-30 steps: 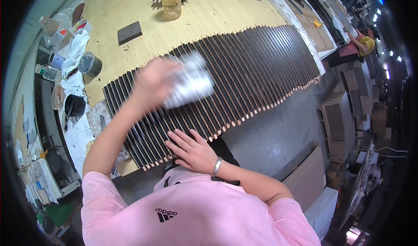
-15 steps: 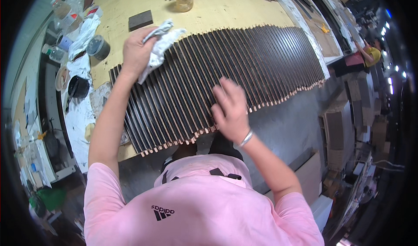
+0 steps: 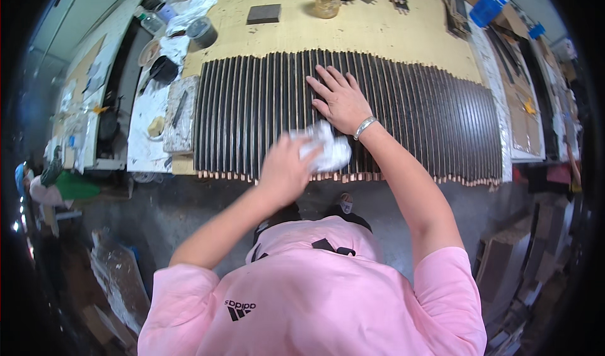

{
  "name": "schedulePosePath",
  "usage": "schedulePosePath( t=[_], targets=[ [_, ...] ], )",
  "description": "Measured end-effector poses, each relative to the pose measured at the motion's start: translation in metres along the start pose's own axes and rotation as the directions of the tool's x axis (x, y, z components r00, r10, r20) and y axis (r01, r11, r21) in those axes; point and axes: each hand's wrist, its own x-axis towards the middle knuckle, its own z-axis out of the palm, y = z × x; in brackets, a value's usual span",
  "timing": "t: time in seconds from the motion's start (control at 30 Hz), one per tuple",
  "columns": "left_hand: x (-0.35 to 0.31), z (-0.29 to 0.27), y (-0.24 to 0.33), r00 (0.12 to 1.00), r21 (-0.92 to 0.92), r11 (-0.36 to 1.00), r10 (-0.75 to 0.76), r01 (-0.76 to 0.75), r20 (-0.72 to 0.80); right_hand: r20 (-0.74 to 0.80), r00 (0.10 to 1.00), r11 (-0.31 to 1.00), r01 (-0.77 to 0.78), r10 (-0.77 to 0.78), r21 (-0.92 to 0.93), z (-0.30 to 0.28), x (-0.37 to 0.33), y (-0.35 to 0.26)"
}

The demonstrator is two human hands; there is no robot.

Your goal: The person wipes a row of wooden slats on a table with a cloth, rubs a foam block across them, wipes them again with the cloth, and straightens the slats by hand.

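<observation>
Many dark wooden strips (image 3: 246, 116) with pale end tips lie side by side in a wide row on the yellowish tabletop. My left hand (image 3: 287, 167), smeared by motion, is closed on a crumpled white cloth (image 3: 333, 154) over the near ends of the strips, around the middle of the row. Farther back, my right hand (image 3: 343, 100) lies palm down on the strips, fingers spread, with a silver bangle at its wrist. It holds nothing. The cloth hides part of the strips beneath it.
On the yellowish table (image 3: 252, 37) stand a dark flat block (image 3: 263, 14) and a jar of amber liquid (image 3: 327, 0). A grey-lidded tub (image 3: 201, 33), a black cup (image 3: 165, 70) and a stained board (image 3: 181, 119) are at the left. A blue bottle (image 3: 489, 6) stands at the back right.
My left hand has brought the cloth from the far left edge of the strips to their near middle. My right hand has moved farther back and now rests flat. The view has turned.
</observation>
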Motion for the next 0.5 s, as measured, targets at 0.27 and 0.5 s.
schedulePosePath(
  t=[0.27,0.5],
  targets=[
    [-0.058,-0.048,0.052,0.927,-0.31,0.896,-0.362,0.318,-0.098,-0.067,0.998,0.999,0.021,-0.018,0.045,0.004,0.002,-0.002],
    [-0.152,0.037,0.059,0.418,-0.645,0.14,-0.857,0.751,0.301,-0.084,0.996,0.996,0.011,-0.004,0.092,0.0,0.004,-0.006]
  ],
)
